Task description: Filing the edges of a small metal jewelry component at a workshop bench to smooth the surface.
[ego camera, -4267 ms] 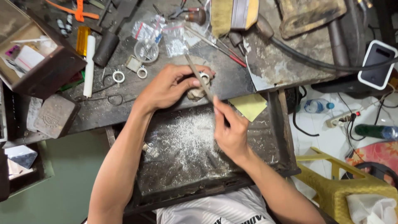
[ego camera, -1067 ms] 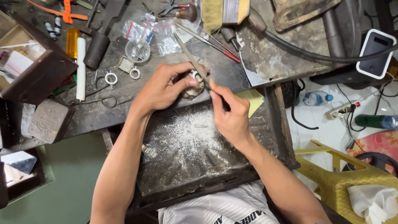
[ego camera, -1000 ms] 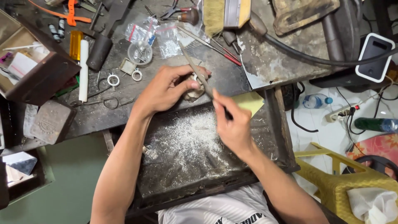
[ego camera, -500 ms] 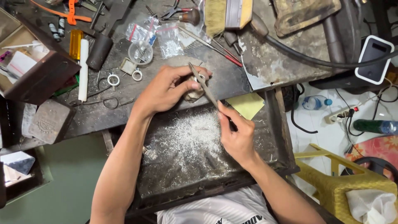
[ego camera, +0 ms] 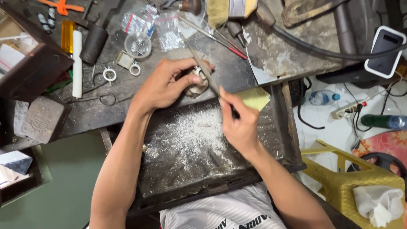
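Note:
My left hand (ego camera: 167,82) pinches a small silver ring (ego camera: 198,71) against a worn wooden bench peg (ego camera: 196,87) at the edge of the dark workbench (ego camera: 127,106). My right hand (ego camera: 239,123) grips a long thin metal file (ego camera: 202,63) whose blade runs up and left across the ring. Below both hands lies an open dark drawer tray (ego camera: 280,127), dusted with pale metal filings (ego camera: 199,135).
Two silver rings (ego camera: 109,74) (ego camera: 135,68), a small round glass dish (ego camera: 137,44), plastic bags, a white rod (ego camera: 77,63) and hand tools lie on the bench. A brown box (ego camera: 38,63) and metal block (ego camera: 42,118) sit left. A yellow plastic stool (ego camera: 352,178) stands right.
My right hand has slid the file back and forth over the ring. My left hand has kept the ring pressed on the peg.

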